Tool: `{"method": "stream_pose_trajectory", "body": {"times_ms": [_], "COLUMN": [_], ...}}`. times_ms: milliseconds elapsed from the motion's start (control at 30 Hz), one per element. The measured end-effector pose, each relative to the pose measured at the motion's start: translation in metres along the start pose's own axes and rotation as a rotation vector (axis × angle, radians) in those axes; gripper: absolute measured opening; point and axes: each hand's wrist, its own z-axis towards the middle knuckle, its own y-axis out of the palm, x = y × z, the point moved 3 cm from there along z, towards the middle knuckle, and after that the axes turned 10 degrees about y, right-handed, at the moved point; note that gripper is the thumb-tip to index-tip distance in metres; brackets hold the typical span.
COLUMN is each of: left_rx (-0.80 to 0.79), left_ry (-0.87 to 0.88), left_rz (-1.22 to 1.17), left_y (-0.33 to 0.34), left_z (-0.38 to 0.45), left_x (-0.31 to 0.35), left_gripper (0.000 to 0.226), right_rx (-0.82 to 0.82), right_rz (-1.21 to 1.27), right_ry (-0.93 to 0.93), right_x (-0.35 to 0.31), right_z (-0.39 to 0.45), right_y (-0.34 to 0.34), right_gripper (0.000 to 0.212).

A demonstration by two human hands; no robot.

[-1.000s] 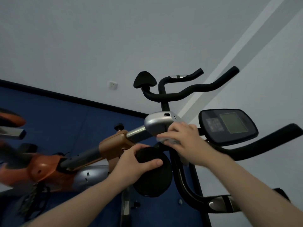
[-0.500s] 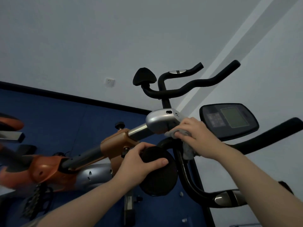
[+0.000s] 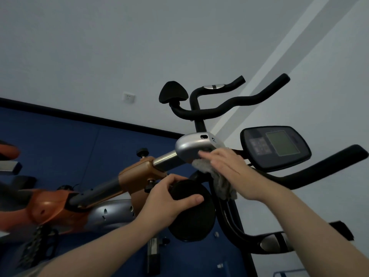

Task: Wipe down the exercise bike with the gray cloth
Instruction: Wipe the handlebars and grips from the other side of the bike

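The exercise bike [image 3: 137, 174] has an orange frame, a silver stem housing [image 3: 189, 146] and black handlebars [image 3: 229, 108]. My right hand [image 3: 229, 168] lies with straight fingers on the gray cloth [image 3: 219, 180] and presses it against the underside of the silver housing. The cloth's loose end hangs below my palm over the black bar. My left hand [image 3: 169, 198] grips the top edge of a round black pad [image 3: 191, 218] just below the stem.
The bike's console [image 3: 275, 146] with a grey screen sits right of my right hand. A black grip bar [image 3: 329, 164] runs out to the right. A pedal [image 3: 38, 244] hangs at lower left. Behind are a white wall with a socket [image 3: 128, 97] and blue padding.
My right hand has slid the cloth left, from the handlebar joint onto the silver housing, and its fingers have straightened. My left hand keeps its hold on the black pad.
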Motion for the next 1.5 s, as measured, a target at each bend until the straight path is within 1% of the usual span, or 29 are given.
{"method": "stream_pose_trajectory", "body": {"times_ms": [33, 100, 167, 233, 300, 367, 400, 500, 567, 600, 667, 733, 767, 833, 933, 1000, 1033, 1100, 1167, 1200, 1267, 1333, 1400, 1467, 1500], "left_rx": [-0.006, -0.008, -0.001, 0.009, 0.004, -0.01, -0.015, 0.007, 0.036, 0.052, 0.07, 0.066, 0.052, 0.006, -0.082, -0.131, -0.141, -0.144, -0.153, -0.162, -0.189, -0.225, -0.237, -0.252, -0.27], "left_ry": [-0.003, -0.003, 0.003, 0.009, 0.008, 0.005, 0.005, 0.015, 0.022, 0.015, -0.01, 0.004, 0.022, 0.088, 0.222, 0.27, 0.271, 0.247, 0.21, 0.191, 0.172, 0.177, 0.205, 0.233, 0.248], "left_rz": [-0.001, 0.007, 0.023, 0.023, 0.034, 0.045, 0.046, 0.04, 0.048, 0.061, 0.102, 0.161, 0.195, 0.256, 0.333, 0.321, 0.29, 0.244, 0.301, 0.331, 0.401, 0.51, 0.584, 0.604, 0.618], "left_y": [0.0, -0.001, 0.0, 0.0, 0.0, -0.002, -0.002, -0.001, 0.0, 0.0, -0.002, -0.003, -0.004, -0.005, -0.005, 0.001, 0.005, 0.013, 0.018, 0.021, 0.027, 0.033, 0.034, 0.031, 0.031], "left_z": [0.0, 0.0, 0.0, 0.0, 0.001, 0.001, 0.001, 0.001, 0.0, -0.001, -0.002, -0.001, -0.001, 0.0, 0.005, 0.016, 0.024, 0.041, 0.056, 0.061, 0.068, 0.069, 0.068, 0.066, 0.065], "left_x": [0.0, 0.0, 0.0, 0.0, 0.0, -0.001, 0.0, 0.001, -0.002, -0.003, -0.005, -0.004, -0.001, 0.006, 0.024, 0.038, 0.044, 0.056, 0.06, 0.06, 0.059, 0.058, 0.056, 0.056, 0.056], "left_gripper": [0.06, 0.06, 0.058, 0.056, 0.057, 0.055, 0.055, 0.056, 0.058, 0.063, 0.071, 0.071, 0.069, 0.064, 0.053, 0.047, 0.042, 0.024, 0.011, 0.01, 0.019, 0.026, 0.026, 0.021, 0.02], "right_rx": [-0.016, 0.043, 0.14, 0.171, 0.106, -0.008, -0.035, 0.007, 0.047, 0.053, 0.009, -0.044, -0.04, 0.052, 0.3, 0.474, 0.527, 0.581, 0.619, 0.642, 0.744, 0.854, 0.917, 0.895, 0.892], "right_rz": [-0.044, -0.154, -0.184, -0.191, -0.154, -0.112, -0.119, -0.122, -0.095, -0.104, -0.121, -0.118, -0.128, -0.181, -0.207, -0.219, -0.21, -0.212, -0.234, -0.222, -0.169, -0.147, -0.124, -0.149, -0.19], "right_ry": [-0.009, -0.032, -0.073, -0.153, -0.193, -0.191, -0.187, -0.194, -0.232, -0.26, -0.292, -0.302, -0.287, -0.184, 0.031, 0.051, 0.038, 0.043, 0.122, 0.195, 0.372, 0.496, 0.489, 0.409, 0.407], "right_x": [0.007, 0.013, 0.002, -0.013, -0.021, -0.017, -0.013, -0.008, -0.018, -0.023, -0.029, -0.026, -0.019, 0.005, 0.035, 0.023, 0.013, 0.001, 0.016, 0.029, 0.048, 0.04, 0.019, 0.014, 0.02], "right_z": [-0.001, -0.002, 0.001, 0.009, 0.017, 0.022, 0.022, 0.019, 0.017, 0.017, 0.018, 0.019, 0.018, 0.01, -0.015, -0.023, -0.023, -0.025, -0.032, -0.039, -0.054, -0.059, -0.056, -0.057, -0.059], "right_y": [-0.005, -0.009, -0.001, 0.014, 0.016, 0.003, -0.004, -0.006, 0.01, 0.019, 0.026, 0.013, 0.003, -0.02, -0.032, -0.012, 0.001, 0.012, -0.002, -0.01, -0.019, -0.01, 0.011, 0.015, 0.008], "right_gripper": [0.042, 0.038, 0.032, 0.025, 0.022, 0.022, 0.023, 0.023, 0.021, 0.021, 0.022, 0.024, 0.024, 0.022, 0.026, 0.022, 0.02, 0.021, 0.024, 0.024, 0.023, 0.02, 0.015, 0.018, 0.018]}}
